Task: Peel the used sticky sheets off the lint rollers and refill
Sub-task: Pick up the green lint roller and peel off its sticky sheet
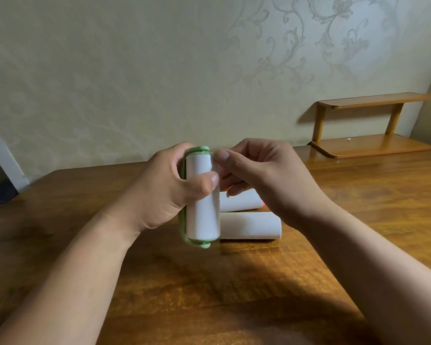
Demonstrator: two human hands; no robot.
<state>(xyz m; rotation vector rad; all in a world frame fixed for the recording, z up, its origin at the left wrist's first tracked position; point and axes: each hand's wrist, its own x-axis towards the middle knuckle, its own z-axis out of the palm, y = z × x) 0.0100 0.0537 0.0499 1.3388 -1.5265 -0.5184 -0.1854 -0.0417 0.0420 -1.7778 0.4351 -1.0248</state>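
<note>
My left hand (169,185) grips a lint roller (201,215) with a pale green frame and a white sticky roll, held upright above the wooden table (234,282). The left thumb presses across the roll's front. My right hand (256,175) pinches the roll's upper right edge between thumb and forefinger. Behind the held roller, two more white rolls lie on their sides on the table: the nearer roll (250,225), and a farther roll (241,201) with a pink-red end, partly hidden by my right hand.
A small two-tier wooden shelf (368,125) stands at the table's back right against the patterned wall. The table's far edge runs along the wall. A dark object (0,192) sits on the floor at far left.
</note>
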